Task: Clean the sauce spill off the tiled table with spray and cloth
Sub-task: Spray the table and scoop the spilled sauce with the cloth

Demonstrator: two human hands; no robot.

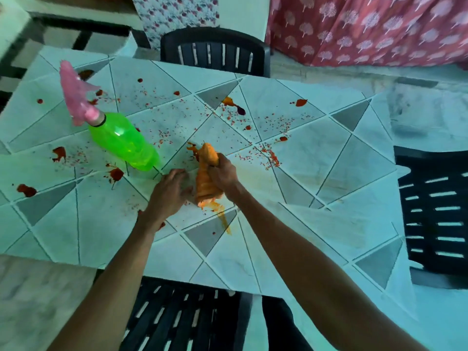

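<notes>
right hand (224, 173) grips the bunched orange cloth (206, 183) near its top, fingers curled round it; the cloth's lower end sits on the tiled table (316, 158), over an orange smear (224, 221). left hand (169, 191) lies on the tiles just beside the cloth, fingers spread and straight, holding nothing. the green spray bottle (124, 143) – pink head – stands just beyond the left fingertips. red sauce (116, 174) blots and specks dot the far and left tiles.
</notes>
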